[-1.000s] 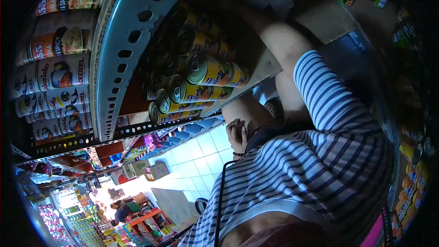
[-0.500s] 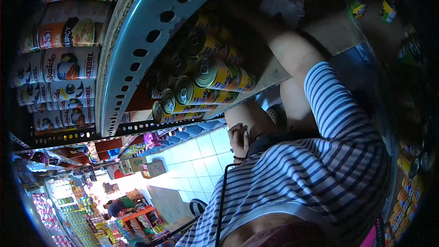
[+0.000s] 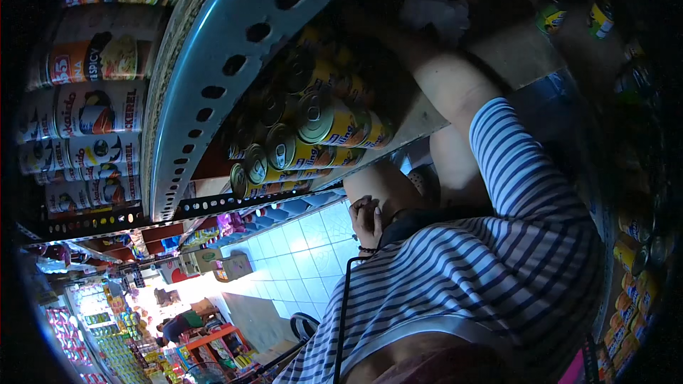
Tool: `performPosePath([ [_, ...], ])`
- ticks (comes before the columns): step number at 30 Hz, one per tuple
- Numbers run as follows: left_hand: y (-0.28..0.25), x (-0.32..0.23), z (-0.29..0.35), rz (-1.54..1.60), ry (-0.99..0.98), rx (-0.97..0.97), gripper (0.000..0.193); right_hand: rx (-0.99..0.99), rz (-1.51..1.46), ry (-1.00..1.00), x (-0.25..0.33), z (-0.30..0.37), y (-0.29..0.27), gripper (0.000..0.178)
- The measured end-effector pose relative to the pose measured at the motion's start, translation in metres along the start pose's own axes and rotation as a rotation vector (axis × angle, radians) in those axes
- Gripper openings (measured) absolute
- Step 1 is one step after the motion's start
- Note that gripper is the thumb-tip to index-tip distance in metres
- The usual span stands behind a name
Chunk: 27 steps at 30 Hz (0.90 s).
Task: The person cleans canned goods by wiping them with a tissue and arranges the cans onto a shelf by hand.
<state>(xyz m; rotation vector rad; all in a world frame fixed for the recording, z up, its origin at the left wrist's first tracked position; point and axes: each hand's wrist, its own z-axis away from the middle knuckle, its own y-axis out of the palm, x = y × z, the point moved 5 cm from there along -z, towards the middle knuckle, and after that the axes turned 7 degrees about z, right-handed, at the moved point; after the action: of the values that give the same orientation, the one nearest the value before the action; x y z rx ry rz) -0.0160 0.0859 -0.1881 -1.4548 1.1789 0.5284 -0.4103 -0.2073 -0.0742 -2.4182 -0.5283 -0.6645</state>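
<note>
My right arm (image 3: pixel 455 82) in a striped sleeve reaches into a dark low shelf, beside stacked yellow-labelled cans (image 3: pixel 316 119) with pull-tab lids. My right hand (image 3: pixel 366 21) is lost in the shadow at the arm's far end; its fingers and anything in them cannot be seen. A crumpled pale wad, perhaps paper or plastic (image 3: pixel 435 13), lies near that forearm. My left hand (image 3: pixel 366 219), a dark beaded bracelet at its wrist, is by my bent knee (image 3: pixel 380 188). Its fingers are curled in, and whatever they may hold is hidden.
A perforated metal shelf edge (image 3: pixel 192 96) curves above the cans. Other cans (image 3: pixel 99 110) stand on the shelf at left. Several yellow-green cans (image 3: pixel 551 16) sit in the dark far right. Beyond a tiled floor (image 3: pixel 302 238), a person (image 3: pixel 178 323) bends near an orange rack (image 3: pixel 213 338).
The view has shifted slightly, so shelf and cans sit a little further left. My right arm stays stretched into the shelf, and my left hand keeps its place by the knee.
</note>
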Motion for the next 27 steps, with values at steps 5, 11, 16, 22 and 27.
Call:
performPosePath([
  [5,-0.002,-0.01,0.001,-0.112,0.075,0.013,0.021,0.058,0.015,-0.008,0.0,0.014,0.004,0.051],
  [11,-0.006,-0.011,0.007,-0.163,0.074,0.012,0.017,0.121,0.08,0.011,0.007,0.026,0.001,0.05],
  [16,-0.002,-0.01,0.002,-0.189,0.134,0.035,0.024,0.173,0.237,0.09,0.0,0.031,-0.019,0.049],
  [22,0.003,-0.004,0.0,-0.062,0.125,-0.009,0.02,0.291,0.413,0.166,0.02,0.061,-0.056,0.049],
  [27,-0.007,-0.005,0.01,-0.116,0.184,-0.024,0.021,0.371,0.413,0.162,0.063,0.124,-0.087,0.048],
])
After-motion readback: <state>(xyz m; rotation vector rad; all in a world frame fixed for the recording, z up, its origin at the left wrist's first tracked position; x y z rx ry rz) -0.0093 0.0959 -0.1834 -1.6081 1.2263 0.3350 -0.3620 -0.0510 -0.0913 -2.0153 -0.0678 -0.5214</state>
